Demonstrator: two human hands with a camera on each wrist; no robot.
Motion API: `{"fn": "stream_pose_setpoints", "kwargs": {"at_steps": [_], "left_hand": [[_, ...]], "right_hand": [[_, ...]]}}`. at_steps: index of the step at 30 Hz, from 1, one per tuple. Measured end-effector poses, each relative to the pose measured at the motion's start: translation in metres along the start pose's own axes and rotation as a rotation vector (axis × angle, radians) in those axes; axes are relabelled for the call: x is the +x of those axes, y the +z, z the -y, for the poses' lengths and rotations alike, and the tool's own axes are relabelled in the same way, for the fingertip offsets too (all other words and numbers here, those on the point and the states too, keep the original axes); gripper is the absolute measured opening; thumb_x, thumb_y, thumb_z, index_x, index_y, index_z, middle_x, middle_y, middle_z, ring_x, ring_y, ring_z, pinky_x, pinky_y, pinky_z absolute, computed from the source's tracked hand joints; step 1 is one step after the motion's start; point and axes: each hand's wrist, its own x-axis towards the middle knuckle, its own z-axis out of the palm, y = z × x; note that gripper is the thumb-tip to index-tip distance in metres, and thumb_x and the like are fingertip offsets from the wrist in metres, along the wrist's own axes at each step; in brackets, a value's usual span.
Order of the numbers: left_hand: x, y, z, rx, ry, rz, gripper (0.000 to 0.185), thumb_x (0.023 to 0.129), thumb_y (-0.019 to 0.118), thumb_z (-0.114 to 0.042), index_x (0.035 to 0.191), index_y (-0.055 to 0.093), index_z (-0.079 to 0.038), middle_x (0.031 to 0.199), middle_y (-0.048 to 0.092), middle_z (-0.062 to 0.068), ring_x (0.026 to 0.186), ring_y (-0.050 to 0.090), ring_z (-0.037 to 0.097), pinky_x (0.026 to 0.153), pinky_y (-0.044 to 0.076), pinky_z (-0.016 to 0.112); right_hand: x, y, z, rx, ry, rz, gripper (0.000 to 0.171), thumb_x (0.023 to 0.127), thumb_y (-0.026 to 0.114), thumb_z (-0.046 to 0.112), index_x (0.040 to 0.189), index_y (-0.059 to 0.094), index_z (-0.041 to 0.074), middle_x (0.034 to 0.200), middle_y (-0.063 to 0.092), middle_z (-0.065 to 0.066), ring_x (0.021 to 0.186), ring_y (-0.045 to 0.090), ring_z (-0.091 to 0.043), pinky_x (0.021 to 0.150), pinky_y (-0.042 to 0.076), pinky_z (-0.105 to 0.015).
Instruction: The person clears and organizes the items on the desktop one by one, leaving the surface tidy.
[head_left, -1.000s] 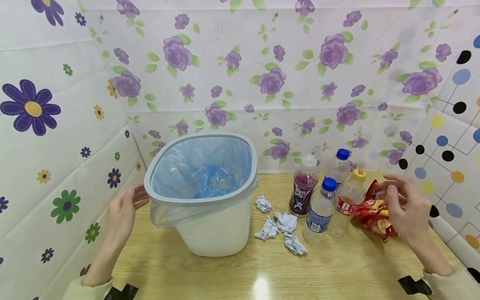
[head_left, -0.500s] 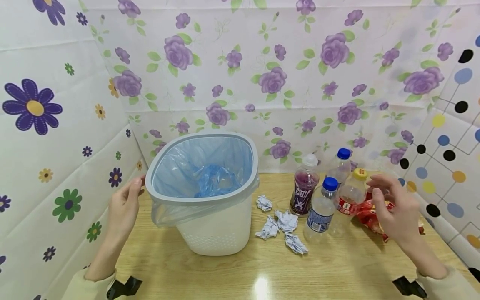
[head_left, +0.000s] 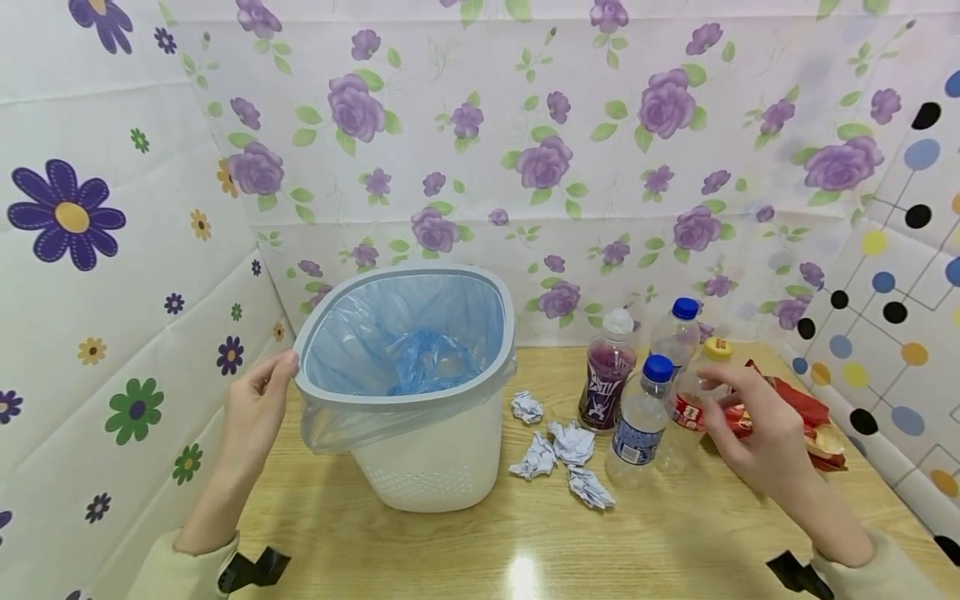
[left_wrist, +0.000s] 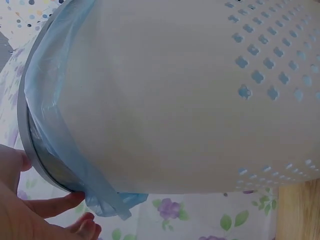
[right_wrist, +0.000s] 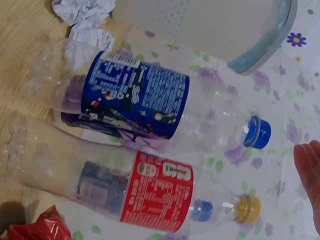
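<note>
A white trash can (head_left: 427, 467) with a grey rim and a blue plastic liner (head_left: 375, 317) stands on the table. My left hand (head_left: 255, 408) is at its left rim; the left wrist view shows the thumb on top of the rim and a finger under it, pinching it. My right hand (head_left: 765, 425) reaches in beside a yellow-capped bottle (head_left: 693, 404), fingers and thumb apart, partly overlapping it. In the right wrist view, fingertips (right_wrist: 307, 160) are short of the caps. Next to it stand a blue-capped bottle (head_left: 639, 421) and another blue-capped one (head_left: 677, 333) behind.
A bottle of purple drink (head_left: 606, 375) stands behind them. Several crumpled paper balls (head_left: 572, 443) lie between the can and the bottles. A red snack wrapper (head_left: 813, 421) lies at the right. Patterned cloth walls (head_left: 465, 167) enclose the wooden table (head_left: 420, 558).
My right hand has moved left, from over the red wrapper to beside the yellow-capped bottle. My left hand has shifted slightly right, its thumb coming onto the can's rim.
</note>
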Motion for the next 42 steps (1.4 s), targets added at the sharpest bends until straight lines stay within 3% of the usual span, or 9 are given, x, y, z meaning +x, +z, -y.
{"fn": "stream_pose_setpoints", "kwargs": {"at_steps": [3,7,12,15,20,24,27,35,42], "left_hand": [[0.002,0.001,-0.003,-0.026,-0.054,-0.011,0.048,0.100,0.049,-0.037,0.133,0.055,-0.002,0.127,0.055,-0.002,0.113,0.047,-0.001,0.107,0.041,0.029],[0.004,0.002,-0.004,-0.066,-0.104,-0.016,0.047,0.099,0.052,-0.035,0.134,0.055,-0.003,0.109,0.055,-0.020,0.106,0.050,-0.005,0.096,0.042,0.012],[0.005,0.001,-0.004,-0.113,-0.134,0.010,0.048,0.100,0.052,-0.034,0.137,0.051,-0.004,0.108,0.054,-0.022,0.110,0.049,-0.004,0.108,0.040,0.026],[0.006,0.001,-0.004,-0.146,-0.120,0.038,0.050,0.100,0.050,-0.033,0.139,0.049,-0.002,0.108,0.055,-0.020,0.109,0.050,-0.005,0.103,0.042,0.016],[0.006,0.002,-0.005,-0.238,-0.104,0.084,0.051,0.101,0.048,-0.028,0.140,0.043,0.004,0.103,0.057,-0.021,0.106,0.052,-0.005,0.091,0.041,0.005],[0.006,0.002,-0.007,-0.262,-0.157,0.063,0.051,0.101,0.050,-0.027,0.141,0.042,0.004,0.105,0.054,-0.019,0.110,0.048,-0.003,0.112,0.034,0.024],[0.007,0.003,-0.008,-0.276,-0.180,0.041,0.050,0.100,0.051,-0.024,0.140,0.043,0.005,0.109,0.050,-0.017,0.112,0.044,-0.001,0.118,0.027,0.037],[0.007,0.003,-0.005,-0.339,-0.119,0.100,0.052,0.101,0.050,-0.024,0.140,0.039,0.008,0.102,0.056,-0.016,0.094,0.056,-0.003,0.087,0.044,0.006],[0.008,0.000,-0.003,-0.425,-0.128,0.171,0.055,0.102,0.047,-0.025,0.143,0.031,0.008,0.115,0.047,-0.005,0.101,0.053,-0.001,0.090,0.045,0.007]], "right_hand": [[0.002,0.004,0.004,0.045,-0.044,0.024,0.043,0.099,0.050,0.030,0.102,0.062,-0.011,0.084,0.063,-0.018,0.072,0.059,-0.005,0.058,0.049,-0.011],[0.004,0.010,0.008,0.066,-0.077,0.067,0.042,0.100,0.049,0.029,0.101,0.061,-0.012,0.085,0.063,-0.017,0.068,0.057,-0.007,0.054,0.048,-0.014],[-0.003,0.020,0.012,0.111,-0.100,0.136,0.039,0.100,0.049,0.027,0.104,0.061,-0.010,0.090,0.065,-0.016,0.068,0.057,-0.008,0.053,0.046,-0.012],[-0.010,0.028,0.014,0.133,-0.104,0.209,0.038,0.100,0.049,0.028,0.109,0.061,-0.007,0.096,0.066,-0.012,0.071,0.061,-0.010,0.058,0.049,-0.013],[-0.022,0.042,0.020,0.147,-0.080,0.387,0.036,0.099,0.051,0.029,0.122,0.061,0.004,0.111,0.066,-0.006,0.073,0.064,-0.006,0.062,0.050,-0.011],[-0.030,0.051,0.024,0.127,-0.056,0.559,0.038,0.094,0.060,0.025,0.129,0.058,0.011,0.120,0.064,-0.003,0.078,0.062,-0.003,0.061,0.046,-0.009],[-0.035,0.057,0.027,0.105,-0.016,0.700,0.046,0.088,0.070,0.020,0.131,0.056,0.014,0.122,0.062,-0.001,0.080,0.061,-0.003,0.060,0.046,-0.011],[-0.054,0.074,0.033,0.064,0.129,1.020,0.044,0.087,0.071,0.022,0.128,0.058,0.012,0.120,0.060,-0.005,0.104,0.062,-0.018,0.081,0.056,-0.033],[-0.068,0.090,0.033,0.088,0.198,1.148,0.048,0.088,0.068,0.019,0.131,0.054,0.005,0.122,0.059,-0.015,0.109,0.059,-0.028,0.089,0.053,-0.043]]}}
